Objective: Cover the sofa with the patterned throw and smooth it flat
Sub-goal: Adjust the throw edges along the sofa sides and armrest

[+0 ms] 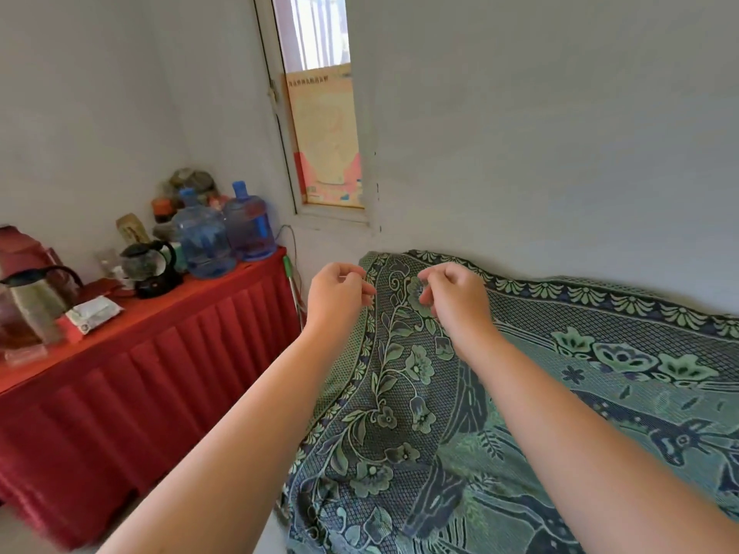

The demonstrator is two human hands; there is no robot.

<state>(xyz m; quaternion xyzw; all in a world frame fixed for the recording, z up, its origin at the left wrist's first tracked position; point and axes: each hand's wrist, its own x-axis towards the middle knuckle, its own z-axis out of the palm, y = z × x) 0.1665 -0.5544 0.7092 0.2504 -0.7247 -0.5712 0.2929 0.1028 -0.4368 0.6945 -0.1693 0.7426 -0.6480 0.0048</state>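
The patterned throw (560, 393), green and dark blue with flowers and leaf borders, lies spread over the sofa, which it hides completely. Its top edge runs along the wall and its left side hangs down over the sofa's end. Folds and creases show in the lower left part. My left hand (338, 291) is at the throw's upper left edge, fingers curled and pinching the border. My right hand (456, 297) is a short way to the right, over the floral band, fingers curled in a pinch on the cloth.
A table with a red pleated skirt (132, 377) stands to the left, close to the sofa's end. On it are two blue water jugs (224, 233), a kettle (152, 265), a jug (36, 301) and packets. A window (320, 113) sits in the wall above.
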